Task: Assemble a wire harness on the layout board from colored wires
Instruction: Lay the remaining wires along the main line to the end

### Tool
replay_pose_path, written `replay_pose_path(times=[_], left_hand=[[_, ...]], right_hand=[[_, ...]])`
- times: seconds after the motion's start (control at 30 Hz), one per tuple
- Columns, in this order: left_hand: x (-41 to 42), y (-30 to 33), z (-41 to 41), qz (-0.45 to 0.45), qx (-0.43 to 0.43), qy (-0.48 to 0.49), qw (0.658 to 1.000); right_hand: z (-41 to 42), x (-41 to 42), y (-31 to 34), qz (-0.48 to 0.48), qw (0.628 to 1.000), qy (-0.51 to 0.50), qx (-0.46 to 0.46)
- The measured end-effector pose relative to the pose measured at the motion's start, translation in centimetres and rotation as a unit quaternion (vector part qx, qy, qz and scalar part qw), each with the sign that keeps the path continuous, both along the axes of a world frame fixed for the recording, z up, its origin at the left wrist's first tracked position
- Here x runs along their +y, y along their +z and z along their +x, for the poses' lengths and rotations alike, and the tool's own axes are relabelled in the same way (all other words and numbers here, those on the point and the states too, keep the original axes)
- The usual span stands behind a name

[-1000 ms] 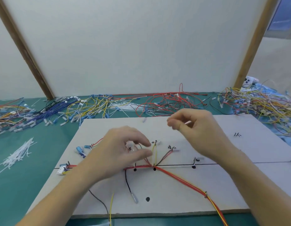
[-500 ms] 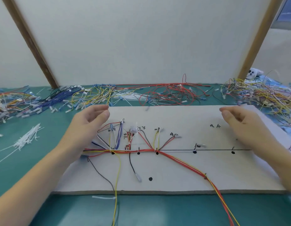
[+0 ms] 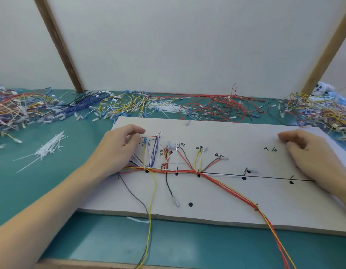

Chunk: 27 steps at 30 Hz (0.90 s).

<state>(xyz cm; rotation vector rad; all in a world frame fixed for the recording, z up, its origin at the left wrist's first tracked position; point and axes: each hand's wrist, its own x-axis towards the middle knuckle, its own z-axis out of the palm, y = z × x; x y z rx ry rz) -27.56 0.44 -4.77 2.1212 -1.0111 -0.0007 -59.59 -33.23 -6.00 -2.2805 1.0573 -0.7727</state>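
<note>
The white layout board (image 3: 226, 200) lies on the green table, marked with a black line, dots and handwritten labels. A harness of red, yellow, blue, black and white wires (image 3: 180, 170) runs along the line, with branches fanning up to pins. A red and yellow bundle (image 3: 236, 193) trails off the board to the lower right. My left hand (image 3: 117, 148) rests on the board's left end, fingers loosely curled, holding nothing. My right hand (image 3: 308, 150) rests on the right end, fingers relaxed and empty.
Loose wire piles lie along the back: mixed colours far left (image 3: 17, 107), blue and yellow (image 3: 110, 105), red (image 3: 216, 107), mixed at right (image 3: 319, 111). White cable ties (image 3: 50, 148) sit left of the board. One tie (image 3: 138, 220) lies at the front edge.
Both hands left the middle of the board and spread apart, the left to the left end, the right to the right end. The view shifted, uncovering the harness's left branches.
</note>
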Motion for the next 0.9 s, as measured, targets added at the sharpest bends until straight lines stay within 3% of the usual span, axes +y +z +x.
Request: replay_pose_path(times=[0.13,0.67,0.9], left_hand=[[0.1,0.0,-0.2,0.047,-0.063,-0.033,0.996],[-0.3,-0.1,0.7,0.050,-0.063,-0.017,0.997],[0.9,-0.4,2.8,0.060,-0.058,-0.003,0.996]], right_hand=[[-0.2,-0.7,-0.7,0.037,0.999,-0.027,-0.027],[-0.3,0.3,-0.3,0.064,0.991,-0.066,-0.098],[1.2,1.0,-0.1,0.109,0.984,-0.035,-0.137]])
